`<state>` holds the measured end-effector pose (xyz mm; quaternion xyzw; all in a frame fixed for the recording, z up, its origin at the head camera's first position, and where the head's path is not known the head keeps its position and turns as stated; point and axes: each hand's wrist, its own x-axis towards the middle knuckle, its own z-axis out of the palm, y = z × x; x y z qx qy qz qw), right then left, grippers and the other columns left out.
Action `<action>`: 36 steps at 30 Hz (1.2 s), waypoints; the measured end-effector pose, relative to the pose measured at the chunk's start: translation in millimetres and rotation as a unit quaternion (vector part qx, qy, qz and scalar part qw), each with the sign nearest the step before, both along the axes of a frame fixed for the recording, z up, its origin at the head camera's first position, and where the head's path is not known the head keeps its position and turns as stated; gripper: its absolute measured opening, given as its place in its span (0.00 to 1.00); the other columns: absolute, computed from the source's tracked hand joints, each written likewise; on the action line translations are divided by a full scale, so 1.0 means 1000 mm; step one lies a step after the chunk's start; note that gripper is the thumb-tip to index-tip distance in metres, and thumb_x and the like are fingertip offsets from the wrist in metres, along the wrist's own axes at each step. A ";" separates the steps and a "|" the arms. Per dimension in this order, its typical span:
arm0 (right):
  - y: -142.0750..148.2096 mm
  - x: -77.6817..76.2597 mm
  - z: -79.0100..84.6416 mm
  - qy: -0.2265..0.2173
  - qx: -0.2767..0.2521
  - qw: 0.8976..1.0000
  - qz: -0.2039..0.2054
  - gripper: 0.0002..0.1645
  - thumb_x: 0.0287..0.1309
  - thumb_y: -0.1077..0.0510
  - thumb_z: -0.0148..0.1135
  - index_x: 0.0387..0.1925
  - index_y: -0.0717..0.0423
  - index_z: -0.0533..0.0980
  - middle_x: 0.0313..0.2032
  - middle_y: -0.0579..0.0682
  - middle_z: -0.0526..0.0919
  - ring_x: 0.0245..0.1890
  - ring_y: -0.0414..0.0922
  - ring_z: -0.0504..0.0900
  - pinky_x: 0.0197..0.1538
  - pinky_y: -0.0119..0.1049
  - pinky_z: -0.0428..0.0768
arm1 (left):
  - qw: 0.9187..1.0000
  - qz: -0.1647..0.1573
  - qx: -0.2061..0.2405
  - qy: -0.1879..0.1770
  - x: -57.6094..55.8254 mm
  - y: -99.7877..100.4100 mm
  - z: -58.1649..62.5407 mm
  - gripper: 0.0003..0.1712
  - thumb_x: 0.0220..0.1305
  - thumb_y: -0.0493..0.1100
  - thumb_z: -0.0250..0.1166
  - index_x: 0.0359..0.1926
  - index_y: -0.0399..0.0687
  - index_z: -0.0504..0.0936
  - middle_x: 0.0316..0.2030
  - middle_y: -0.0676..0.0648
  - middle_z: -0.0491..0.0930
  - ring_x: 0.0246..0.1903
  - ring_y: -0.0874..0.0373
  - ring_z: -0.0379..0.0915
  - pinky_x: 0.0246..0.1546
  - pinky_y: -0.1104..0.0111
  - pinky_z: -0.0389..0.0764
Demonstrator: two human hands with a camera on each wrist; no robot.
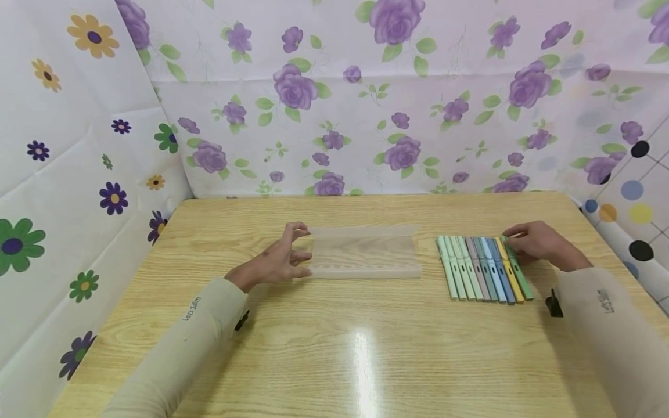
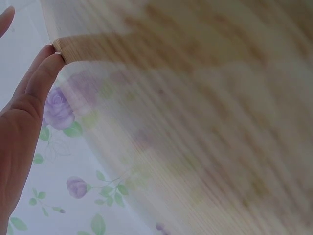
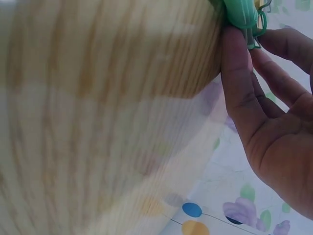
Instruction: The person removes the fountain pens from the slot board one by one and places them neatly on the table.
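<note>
A long clear plastic tray [image 1: 366,251] lies on the table in front. Beside its left end is my left hand [image 1: 284,255], fingers and thumb spread apart and fingertips close to the tray's corners; whether they press on it I cannot tell. In the left wrist view two fairly straight fingers [image 2: 41,81] touch the wooden surface. To the right, several capped pens [image 1: 481,270] lie side by side in pale green, grey, blue, yellow and green. My right hand [image 1: 538,242] pinches the clip end of the rightmost green pen [image 3: 240,13] between thumb and fingers.
The wooden table [image 1: 292,348] carries a bright light reflection near its front. A flowered cloth [image 1: 355,128] hangs behind the table's back edge. Another patterned cloth [image 1: 78,174] stands along the left, and a dotted one [image 1: 635,215] along the right.
</note>
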<state>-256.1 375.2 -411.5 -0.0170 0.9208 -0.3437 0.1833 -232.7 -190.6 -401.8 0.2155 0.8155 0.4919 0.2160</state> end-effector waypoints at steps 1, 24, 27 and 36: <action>-0.001 0.000 0.000 -0.002 -0.002 1.000 0.000 0.33 0.74 0.55 0.51 0.65 0.80 0.61 0.59 0.80 0.68 0.44 0.56 0.86 0.41 0.46 0.86 | 1.000 0.000 -0.001 0.002 0.000 0.000 0.000 0.47 0.63 0.29 0.68 0.68 0.49 0.42 0.77 0.40 0.40 0.67 0.39 0.65 0.66 0.47 0.66; -0.004 0.006 0.004 -0.015 0.013 1.000 -0.004 0.32 0.74 0.57 0.50 0.65 0.81 0.60 0.47 0.73 0.77 0.37 0.48 0.84 0.38 0.46 0.86 | 1.000 -0.004 -0.016 0.009 -0.002 -0.001 -0.002 0.47 0.64 0.30 0.68 0.69 0.49 0.42 0.77 0.40 0.41 0.66 0.40 0.66 0.64 0.47 0.68; -0.003 0.006 0.009 -0.015 0.005 1.000 -0.007 0.33 0.75 0.57 0.49 0.66 0.82 0.57 0.44 0.72 0.78 0.36 0.50 0.84 0.38 0.46 0.86 | 1.000 -0.003 -0.003 0.004 -0.001 -0.002 -0.003 0.51 0.64 0.30 0.68 0.72 0.49 0.39 0.77 0.39 0.41 0.67 0.39 0.65 0.65 0.46 0.67; -0.014 0.022 0.034 0.114 0.136 0.982 0.071 0.36 0.76 0.50 0.49 0.68 0.78 0.59 0.58 0.83 0.66 0.53 0.74 0.73 0.48 0.63 0.78 | 0.994 0.025 -0.081 0.066 0.015 -0.010 0.006 0.60 0.66 0.50 0.69 0.78 0.49 0.31 0.78 0.39 0.32 0.73 0.37 0.49 0.66 0.41 0.61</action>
